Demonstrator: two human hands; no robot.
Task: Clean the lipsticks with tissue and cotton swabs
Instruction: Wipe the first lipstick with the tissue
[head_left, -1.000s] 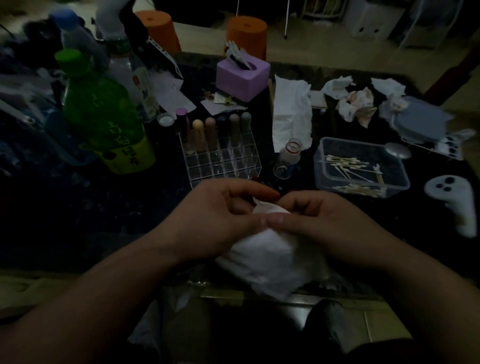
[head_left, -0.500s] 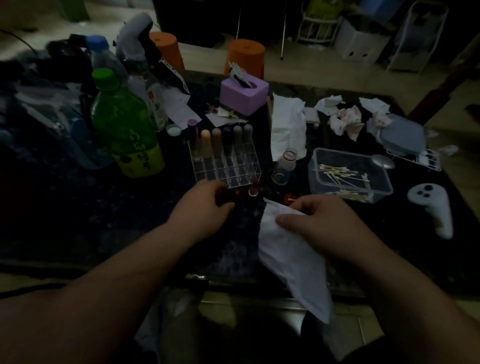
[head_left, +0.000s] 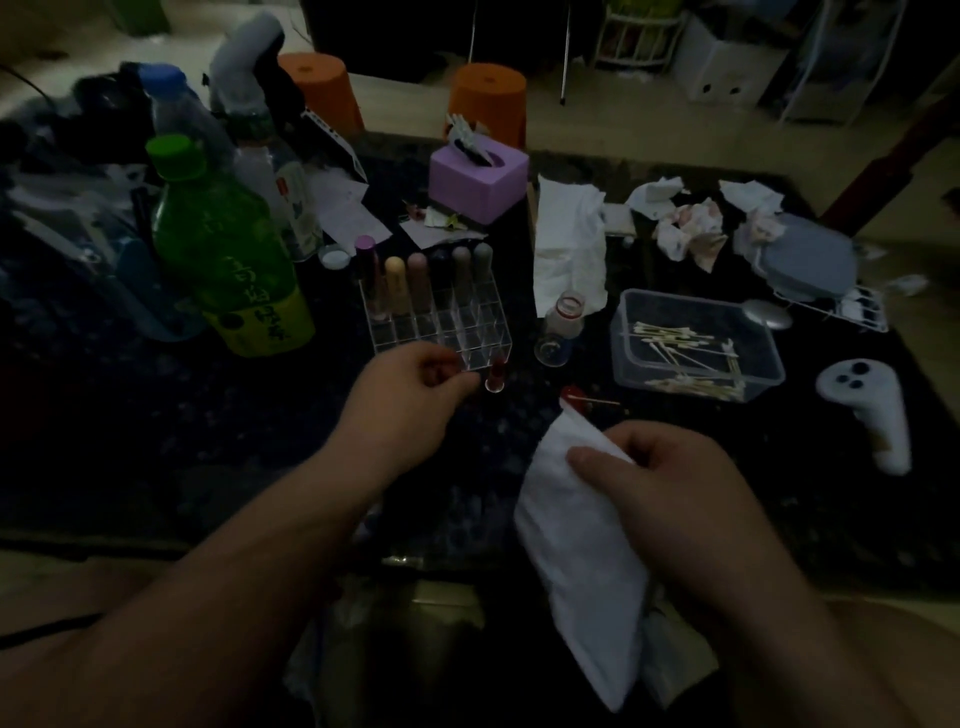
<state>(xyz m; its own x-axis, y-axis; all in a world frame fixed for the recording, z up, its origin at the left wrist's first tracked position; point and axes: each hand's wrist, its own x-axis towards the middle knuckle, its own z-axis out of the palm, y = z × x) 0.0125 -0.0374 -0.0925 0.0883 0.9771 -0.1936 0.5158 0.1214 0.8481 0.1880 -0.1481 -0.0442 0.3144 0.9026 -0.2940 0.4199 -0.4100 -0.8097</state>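
Green translucent plastic marks the far left: a tall bottle (head_left: 228, 249), smooth and round-shouldered, well to the left of the left hand (head_left: 410, 400). Straight beyond that hand's knuckles stands a clear acrylic organizer (head_left: 467, 343), a grid of square cells, with the capped lipsticks (head_left: 418, 280) upright in its back row, matte rounded tubes in pastel and grey tones.

The left hand's fingers are curled, with thumb and forefinger drawn close. The light is too dim to tell whether they pinch something small or nothing. Just right of its fingertips an open lipstick (head_left: 496, 373) stands upright on the dark speckled tabletop, a red bullet in a glossy base.

Between the two hands, a loose swab (head_left: 602, 401) lies flat just beyond the top corner of the tissue (head_left: 576, 525). That tissue is soft, white and lightly creased, hanging down from the pinch of the right hand (head_left: 670, 483), whose thumb presses it against curled fingers.

Up and right of that pinch sits a clear rectangular tub (head_left: 621, 343) holding cotton swabs (head_left: 685, 338), with a white curved controller (head_left: 867, 410) further right.

This looks like the changeover between wipes, with the tissue ready. The next move probably calls for the left hand to take up the open lipstick and bring it to the tissue, gently, since the bullet is soft.
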